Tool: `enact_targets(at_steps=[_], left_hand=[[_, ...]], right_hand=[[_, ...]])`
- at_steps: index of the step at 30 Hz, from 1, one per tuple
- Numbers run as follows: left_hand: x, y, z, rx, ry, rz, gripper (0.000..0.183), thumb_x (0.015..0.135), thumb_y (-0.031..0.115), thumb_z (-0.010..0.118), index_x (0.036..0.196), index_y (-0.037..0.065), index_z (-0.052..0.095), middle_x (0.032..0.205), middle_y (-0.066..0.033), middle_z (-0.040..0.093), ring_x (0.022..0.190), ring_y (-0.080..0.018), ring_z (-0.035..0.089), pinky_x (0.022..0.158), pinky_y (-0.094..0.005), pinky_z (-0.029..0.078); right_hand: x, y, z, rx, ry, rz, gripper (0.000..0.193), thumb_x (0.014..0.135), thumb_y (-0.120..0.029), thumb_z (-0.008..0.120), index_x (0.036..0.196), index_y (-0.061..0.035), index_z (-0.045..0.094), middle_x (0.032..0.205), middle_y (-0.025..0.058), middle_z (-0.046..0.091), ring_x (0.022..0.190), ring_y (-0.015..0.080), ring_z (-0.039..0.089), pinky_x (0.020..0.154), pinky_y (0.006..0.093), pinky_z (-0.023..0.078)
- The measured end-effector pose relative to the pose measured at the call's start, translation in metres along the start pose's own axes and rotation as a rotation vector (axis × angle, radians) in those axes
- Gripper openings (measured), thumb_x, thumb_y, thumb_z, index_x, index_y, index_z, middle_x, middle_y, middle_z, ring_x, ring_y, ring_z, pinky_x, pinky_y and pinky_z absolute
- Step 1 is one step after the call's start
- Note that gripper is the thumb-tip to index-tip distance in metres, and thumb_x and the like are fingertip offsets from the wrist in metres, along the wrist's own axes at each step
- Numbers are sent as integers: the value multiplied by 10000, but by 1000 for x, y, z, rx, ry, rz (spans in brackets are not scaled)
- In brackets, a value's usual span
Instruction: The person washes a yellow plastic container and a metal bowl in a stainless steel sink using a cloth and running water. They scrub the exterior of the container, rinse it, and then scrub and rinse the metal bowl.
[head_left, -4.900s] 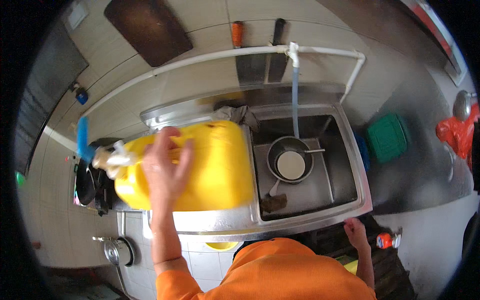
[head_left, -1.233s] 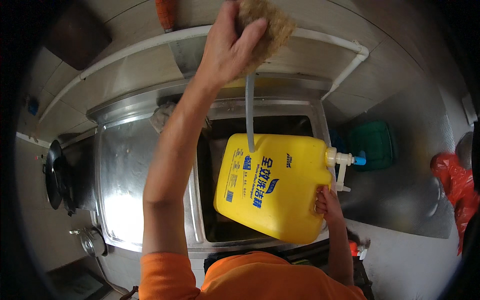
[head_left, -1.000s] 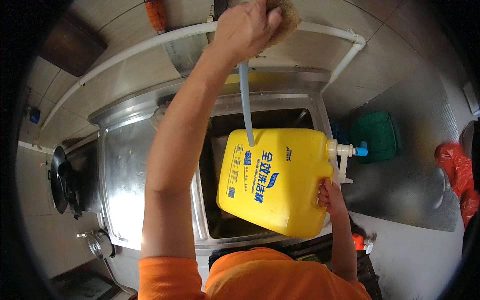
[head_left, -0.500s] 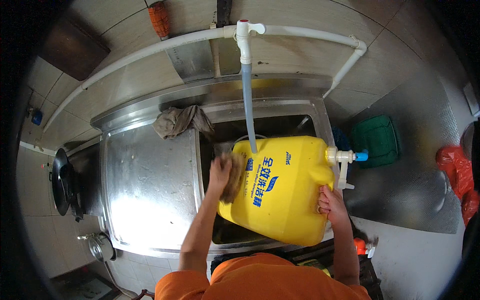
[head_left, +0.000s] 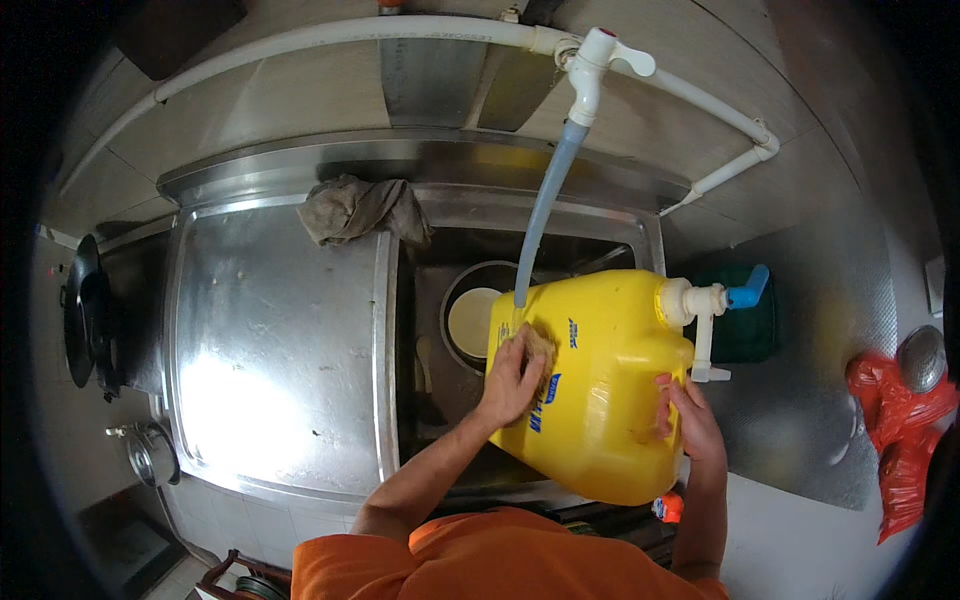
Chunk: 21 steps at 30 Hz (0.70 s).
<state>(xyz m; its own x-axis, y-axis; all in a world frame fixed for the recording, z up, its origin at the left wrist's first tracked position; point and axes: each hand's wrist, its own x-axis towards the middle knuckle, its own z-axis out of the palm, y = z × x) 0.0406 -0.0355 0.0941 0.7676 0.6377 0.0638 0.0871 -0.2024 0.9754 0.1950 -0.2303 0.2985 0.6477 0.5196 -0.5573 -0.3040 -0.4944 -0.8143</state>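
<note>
Yellow jug (head_left: 610,340) over sink (head_left: 408,330) with pot (head_left: 490,277) inside

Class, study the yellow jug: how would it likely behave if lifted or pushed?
The jug is probably stiff: its boxy walls show no dent beside the left hand. Its smooth, glossy surface may be slippery. Lying on its side over the sink, it might tip or slide without the right hand's hold.
</note>
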Motion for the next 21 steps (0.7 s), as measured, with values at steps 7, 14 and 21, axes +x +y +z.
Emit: enact_targets(at_steps=[7,14,21], left_hand=[[54,-72,14,190,55,-457,432,968,343,429,1249,27,516,1072,-302,569,1001,-490,525,897,-507,413],[-9,58,29,161,143,115,510,893,188,552,1338,-38,449,933,-250,507,858,-396,505,780,-476,411],[79,110,-17,13,273,20,414,887,120,572,1272,-11,500,991,-200,557,925,-348,543,850,-407,443]], right_hand=[[-3,4,30,-129,-19,115,290,1035,-328,384,1088,-78,521,625,-30,360,456,69,325,423,244,312],[-9,4,27,-8,117,158,281,1016,-360,422,1016,-92,505,611,-34,337,451,74,328,418,257,309],[-22,9,41,-66,51,140,259,1028,-340,396,983,-101,488,616,-42,339,463,63,316,434,242,292]])
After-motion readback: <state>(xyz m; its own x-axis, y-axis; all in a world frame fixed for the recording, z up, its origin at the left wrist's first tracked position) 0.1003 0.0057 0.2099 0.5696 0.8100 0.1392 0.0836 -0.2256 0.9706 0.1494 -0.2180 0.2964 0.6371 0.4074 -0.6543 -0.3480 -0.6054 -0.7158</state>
